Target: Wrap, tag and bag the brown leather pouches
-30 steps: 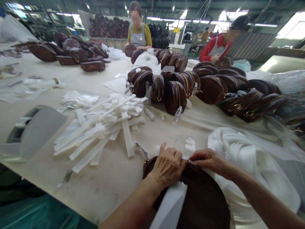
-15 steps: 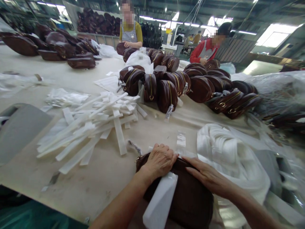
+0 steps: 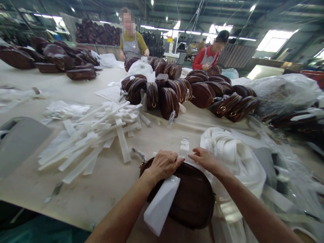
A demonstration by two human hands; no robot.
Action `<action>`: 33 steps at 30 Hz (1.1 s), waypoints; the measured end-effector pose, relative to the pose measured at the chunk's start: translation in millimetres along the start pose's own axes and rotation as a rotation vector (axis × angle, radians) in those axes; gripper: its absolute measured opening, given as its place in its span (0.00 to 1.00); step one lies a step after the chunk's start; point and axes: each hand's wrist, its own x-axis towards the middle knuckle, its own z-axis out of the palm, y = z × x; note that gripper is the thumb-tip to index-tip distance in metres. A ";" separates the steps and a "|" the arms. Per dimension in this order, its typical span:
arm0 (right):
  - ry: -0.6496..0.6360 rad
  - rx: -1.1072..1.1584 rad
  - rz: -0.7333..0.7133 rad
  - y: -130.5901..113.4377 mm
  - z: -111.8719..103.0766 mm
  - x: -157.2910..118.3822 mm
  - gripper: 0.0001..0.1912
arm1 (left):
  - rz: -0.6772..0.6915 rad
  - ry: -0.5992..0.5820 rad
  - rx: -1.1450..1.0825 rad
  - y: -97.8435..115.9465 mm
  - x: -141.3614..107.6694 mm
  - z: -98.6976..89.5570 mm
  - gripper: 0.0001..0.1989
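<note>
A pale table (image 3: 86,199) carries rows of brown bags (image 3: 168,103) toward its far edge. A loose pile of white strips (image 3: 98,135) lies left of its middle, well in from the near edge, and a bundle of white sheeting (image 3: 234,157) sits toward the right. One dark brown bag (image 3: 192,194) is by the near edge. The left hand (image 3: 163,164) rests on its upper rim, fingers bunched together; whether they pinch the rim is hidden. The right hand (image 3: 204,159) is just beyond the rim, fingers apart. A white flap (image 3: 162,206) hangs over the bag's front from below the left hand. A small clear packet (image 3: 184,144) lies just beyond the bag.
</note>
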 end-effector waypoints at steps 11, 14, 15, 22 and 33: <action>-0.101 0.313 0.113 2.8 17.9 26.8 0.06 | -0.077 0.040 -0.069 20.6 9.7 -14.8 0.19; -0.153 0.429 0.116 4.9 12.5 28.5 0.07 | -0.154 0.022 -0.020 33.0 22.4 -11.1 0.18; -0.170 0.462 0.117 5.6 10.3 28.8 0.08 | -0.152 0.010 -0.014 35.2 25.6 -9.1 0.17; -0.257 0.589 0.074 3.1 -4.5 26.3 0.13 | -0.155 -0.076 0.049 31.3 37.5 6.8 0.15; -0.222 0.635 -0.127 -15.3 -8.3 -2.4 0.10 | -0.223 -0.115 0.102 26.0 37.2 15.4 0.09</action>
